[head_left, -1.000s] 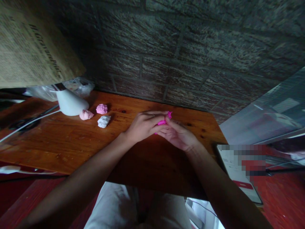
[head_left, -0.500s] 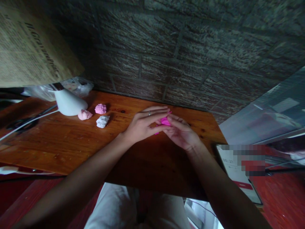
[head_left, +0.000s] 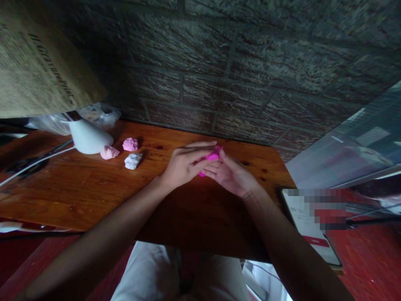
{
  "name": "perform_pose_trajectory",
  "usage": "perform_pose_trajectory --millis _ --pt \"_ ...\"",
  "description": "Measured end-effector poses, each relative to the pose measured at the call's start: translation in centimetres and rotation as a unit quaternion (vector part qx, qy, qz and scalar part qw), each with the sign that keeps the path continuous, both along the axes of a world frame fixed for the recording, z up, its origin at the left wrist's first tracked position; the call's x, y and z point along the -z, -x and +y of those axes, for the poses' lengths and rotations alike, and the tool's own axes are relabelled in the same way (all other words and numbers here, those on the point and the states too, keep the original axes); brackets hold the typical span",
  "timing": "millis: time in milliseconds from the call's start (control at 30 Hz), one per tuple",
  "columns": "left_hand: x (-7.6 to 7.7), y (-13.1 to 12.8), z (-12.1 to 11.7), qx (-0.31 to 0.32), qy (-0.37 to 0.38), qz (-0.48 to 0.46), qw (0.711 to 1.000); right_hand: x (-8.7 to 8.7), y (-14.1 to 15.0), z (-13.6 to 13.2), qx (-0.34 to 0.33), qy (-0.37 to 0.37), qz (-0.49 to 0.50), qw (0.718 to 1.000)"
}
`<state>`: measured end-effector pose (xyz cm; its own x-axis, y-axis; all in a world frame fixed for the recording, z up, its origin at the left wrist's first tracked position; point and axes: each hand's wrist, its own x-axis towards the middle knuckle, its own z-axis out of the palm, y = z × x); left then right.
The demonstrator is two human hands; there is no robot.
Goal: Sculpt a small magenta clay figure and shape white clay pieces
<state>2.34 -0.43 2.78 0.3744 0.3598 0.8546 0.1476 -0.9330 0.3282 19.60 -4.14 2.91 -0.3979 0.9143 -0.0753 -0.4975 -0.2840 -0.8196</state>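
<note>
Between my two hands is a lump of bright pink modelling clay (head_left: pixel 213 156), partly hidden by the fingers. My left hand (head_left: pixel 184 165) is closed on it from the left, a ring on one finger. My right hand (head_left: pixel 233 173) grips it from the right, thumb against the clay. More of the same pink shows below the left fingers. To the left on the table lie a pink clay lump (head_left: pixel 130 144), a paler pink lump (head_left: pixel 109 152) and a white lump (head_left: pixel 133 161), all rough and crumpled.
A lamp with a white base (head_left: pixel 89 138) and printed paper shade (head_left: pixel 46 71) stands at the left of the wooden table (head_left: pixel 150 175). Behind runs a brick-patterned wall (head_left: pixel 203 96). A phone (head_left: pixel 308 225) lies at the right edge. Dark scissors (head_left: pixel 28 163) and a white cable lie far left.
The hands have shifted slightly left and the right hand has turned, its fingers now further under the left ones. The pink clay is still between them. The whole view has moved a little.
</note>
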Motion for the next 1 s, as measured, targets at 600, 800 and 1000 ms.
perform_pose_trajectory --millis 600,800,1000 --pt "0.8 -0.6 -0.3 0.012 -0.001 0.124 0.992 0.1 -0.2 0.2 0.075 -0.058 -0.015 0.995" --pt "0.9 -0.5 -0.2 -0.030 -0.051 0.067 0.996 -0.4 0.9 -0.5 0.051 -0.073 -0.017 0.996" --pt "1.1 -0.5 -0.2 -0.082 -0.066 0.048 0.993 -0.5 0.9 -0.7 0.026 -0.066 -0.018 0.997"
